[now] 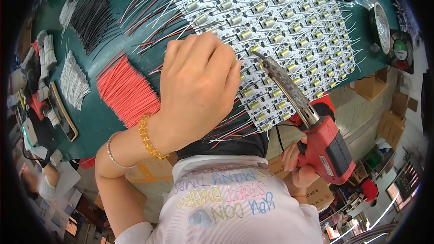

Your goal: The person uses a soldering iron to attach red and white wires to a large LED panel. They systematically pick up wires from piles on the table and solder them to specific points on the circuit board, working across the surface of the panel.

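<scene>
My right hand point(298, 167) is wrapped round the handle of a red and black soldering gun point(327, 151). Its metal barrel slants up to the left, and the thin tip meets the panel of small white circuit boards point(271, 22) near one yellowish component. Over the panel's left edge, just left of the tip, my left hand point(199, 81) is closed with its fingers curled under. The back of that hand hides whatever the fingers pinch. White, red and black wires stick out from rows of boards across the panel.
On the green table point(86, 129) at left lie bundles of red wires point(126, 90), black wires point(92, 18) and white wires point(74, 81). A phone point(62, 110) rests near them. At right are a round metal dish point(381, 28) and a small fan point(401, 50). Cardboard boxes point(391, 126) stand below.
</scene>
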The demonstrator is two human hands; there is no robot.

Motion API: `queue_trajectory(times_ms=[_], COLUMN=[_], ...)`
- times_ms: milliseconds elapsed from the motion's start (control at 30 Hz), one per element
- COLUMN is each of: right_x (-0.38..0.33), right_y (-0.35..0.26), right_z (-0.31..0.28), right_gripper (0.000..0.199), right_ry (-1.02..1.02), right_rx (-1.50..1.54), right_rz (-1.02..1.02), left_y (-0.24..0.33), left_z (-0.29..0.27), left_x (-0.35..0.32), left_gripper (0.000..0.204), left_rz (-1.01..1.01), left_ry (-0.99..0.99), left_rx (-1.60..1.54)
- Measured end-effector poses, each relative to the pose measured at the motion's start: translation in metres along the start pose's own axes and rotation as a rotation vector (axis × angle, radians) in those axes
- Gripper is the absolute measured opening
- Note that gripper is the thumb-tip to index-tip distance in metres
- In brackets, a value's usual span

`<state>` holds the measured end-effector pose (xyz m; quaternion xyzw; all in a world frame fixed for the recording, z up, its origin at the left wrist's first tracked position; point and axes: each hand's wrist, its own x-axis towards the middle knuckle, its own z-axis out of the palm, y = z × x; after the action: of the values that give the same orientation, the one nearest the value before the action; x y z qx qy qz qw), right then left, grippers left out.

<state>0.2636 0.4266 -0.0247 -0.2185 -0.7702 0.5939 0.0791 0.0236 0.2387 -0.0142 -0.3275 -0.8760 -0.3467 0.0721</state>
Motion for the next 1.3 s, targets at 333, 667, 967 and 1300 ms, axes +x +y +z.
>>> queue_trajectory(times_ms=[333,667,967,1300], right_x=[0.003,0.021,0.042,0.062], right_y=[0.011,-0.020,-0.015,-0.027], right_z=[-0.004,0.011,0.011,0.028], right_gripper=[0.078,0.088,0.081,0.071], right_ry=[-0.140,-0.046,-0.214,-0.113], right_rx=[-0.124,0.344,0.358,0.441], right_rz=[-0.061,0.001,-0.238,-0.244], left_y=[-0.002,0.000,-0.003,-0.101], left_z=[-0.002,0.001,-0.002,-0.152], left_x=[0.004,0.005,-0.002,-0.088], left_gripper=[0.015,0.015,0.010,0.014], left_rz=[0.004,0.029,0.040,-0.353], left_ry=[-0.026,-0.019,-0.032,0.215], left_rx=[-0.013,0.001,0.059,0.851])
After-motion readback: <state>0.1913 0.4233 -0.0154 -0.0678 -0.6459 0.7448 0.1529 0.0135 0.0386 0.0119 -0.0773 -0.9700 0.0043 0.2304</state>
